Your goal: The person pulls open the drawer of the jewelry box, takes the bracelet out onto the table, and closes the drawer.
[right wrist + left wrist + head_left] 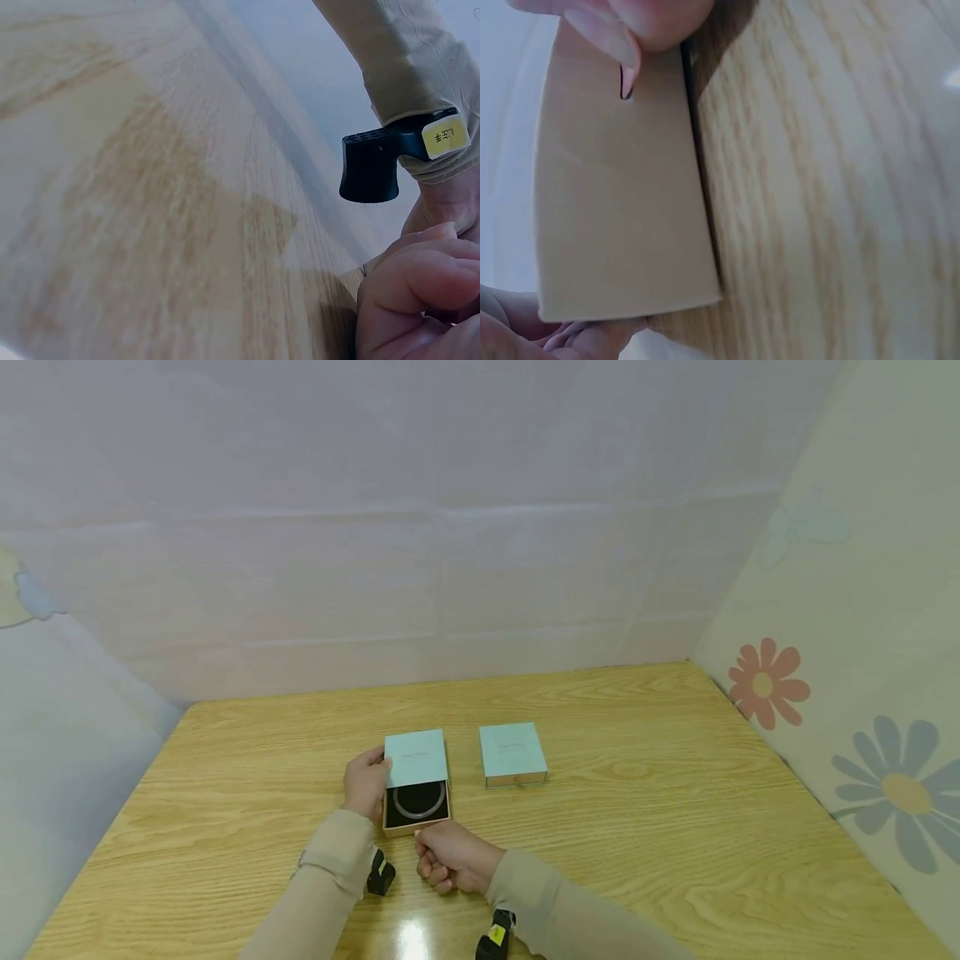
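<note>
A light-blue jewelry box [416, 758] lies on the table with its drawer [417, 830] pulled partly out toward me. On the drawer's black lining rests a pale ring-shaped bangle [418, 814], its far part hidden under the box's cover. My left hand [365, 783] grips the cover by its left side, thumb near the top edge. At the drawer's front, my right hand [457, 857] has its fingers curled and pinches a small pink ribbon tab [629, 79], which comes out of a slit in the drawer's front face [622, 202].
A second light-blue box [513, 752], closed, stands to the right of the first on the wooden table [645, 827]. Pale cloth walls rise behind and at both sides. Each wrist carries a black camera, the left one [371, 165] with a yellow label.
</note>
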{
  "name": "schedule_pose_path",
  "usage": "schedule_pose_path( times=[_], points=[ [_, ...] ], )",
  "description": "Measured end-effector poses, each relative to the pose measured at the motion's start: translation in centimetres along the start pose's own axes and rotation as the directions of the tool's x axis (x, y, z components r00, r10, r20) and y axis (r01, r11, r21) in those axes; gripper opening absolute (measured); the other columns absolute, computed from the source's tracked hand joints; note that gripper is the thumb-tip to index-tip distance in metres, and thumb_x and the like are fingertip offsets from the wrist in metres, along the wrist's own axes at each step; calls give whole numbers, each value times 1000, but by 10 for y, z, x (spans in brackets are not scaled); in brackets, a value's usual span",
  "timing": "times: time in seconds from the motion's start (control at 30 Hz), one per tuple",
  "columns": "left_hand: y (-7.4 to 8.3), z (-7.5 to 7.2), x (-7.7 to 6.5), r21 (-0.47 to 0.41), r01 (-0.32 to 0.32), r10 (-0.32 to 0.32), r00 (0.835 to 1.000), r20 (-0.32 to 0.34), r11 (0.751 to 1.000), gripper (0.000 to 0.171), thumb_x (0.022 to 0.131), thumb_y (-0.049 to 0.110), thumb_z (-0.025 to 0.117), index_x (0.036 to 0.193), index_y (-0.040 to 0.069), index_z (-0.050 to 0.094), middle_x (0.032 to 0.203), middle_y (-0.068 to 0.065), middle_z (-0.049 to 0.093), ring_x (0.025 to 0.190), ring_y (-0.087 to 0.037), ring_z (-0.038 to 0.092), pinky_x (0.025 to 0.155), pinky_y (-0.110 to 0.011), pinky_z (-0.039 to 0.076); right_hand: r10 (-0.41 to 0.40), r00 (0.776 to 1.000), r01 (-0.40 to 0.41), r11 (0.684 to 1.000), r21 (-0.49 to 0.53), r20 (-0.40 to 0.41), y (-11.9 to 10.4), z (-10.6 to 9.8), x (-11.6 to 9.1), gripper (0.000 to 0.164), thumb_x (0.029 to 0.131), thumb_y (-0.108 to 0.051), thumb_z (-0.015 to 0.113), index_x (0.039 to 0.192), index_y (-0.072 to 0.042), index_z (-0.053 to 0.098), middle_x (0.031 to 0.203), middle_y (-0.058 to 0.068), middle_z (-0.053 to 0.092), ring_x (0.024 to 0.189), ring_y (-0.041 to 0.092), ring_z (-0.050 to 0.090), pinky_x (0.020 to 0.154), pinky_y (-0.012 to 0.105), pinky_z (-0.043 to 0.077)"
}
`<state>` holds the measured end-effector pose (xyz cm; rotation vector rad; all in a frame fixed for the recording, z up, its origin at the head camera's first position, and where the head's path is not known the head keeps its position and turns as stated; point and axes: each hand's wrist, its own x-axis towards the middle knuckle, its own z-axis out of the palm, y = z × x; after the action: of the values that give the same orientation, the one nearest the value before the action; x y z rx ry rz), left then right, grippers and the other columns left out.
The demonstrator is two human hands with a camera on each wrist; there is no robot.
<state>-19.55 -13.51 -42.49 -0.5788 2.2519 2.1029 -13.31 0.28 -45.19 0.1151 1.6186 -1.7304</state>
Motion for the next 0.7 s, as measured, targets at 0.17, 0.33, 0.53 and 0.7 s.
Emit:
schedule_pose_path(
  times=[0.17, 0.33, 0.53, 0.7],
  points=[
    [0, 0, 0, 1, -6, 6, 1000, 14, 1000, 42, 102, -2, 40, 142, -14, 36, 143, -34, 37, 135, -44, 33, 110, -50, 32, 8, 1000, -8, 1000, -6, 0, 0, 0, 0, 37, 95, -4, 37, 60, -17, 38, 48, -5, 33, 43, 3, 17, 40, 19, 14],
    [0, -1, 0, 0, -5, 5, 1000, 12, 1000, 42, 102, -2, 40, 142, -15, 36, 144, -34, 37, 136, -43, 32, 110, -50, 31, 6, 1000, -6, 1000, -14, -3, 1, 0, -2, 35, 95, -5, 36, 63, -16, 39, 49, -5, 34, 43, 3, 18, 40, 18, 15],
    [0, -2, -1, 2, 0, 0, 1000, 18, 1000, 43, 102, -3, 39, 143, -14, 34, 145, -33, 35, 137, -43, 30, 111, -50, 30, 19, 1000, -19, 1000, -19, 4, 1, 0, -2, 36, 96, -5, 36, 62, -16, 40, 47, -4, 37, 42, 3, 18, 39, 19, 15],
    [0, -1, -1, -3, 3, -3, 1000, 24, 1000, 43, 102, -3, 39, 143, -14, 34, 145, -33, 35, 137, -43, 30, 111, -50, 30, 16, 1000, -16, 1000, -21, 9, 2, 0, -3, 38, 98, -7, 36, 61, -16, 40, 47, -5, 37, 41, 2, 18, 39, 19, 14]
  ],
)
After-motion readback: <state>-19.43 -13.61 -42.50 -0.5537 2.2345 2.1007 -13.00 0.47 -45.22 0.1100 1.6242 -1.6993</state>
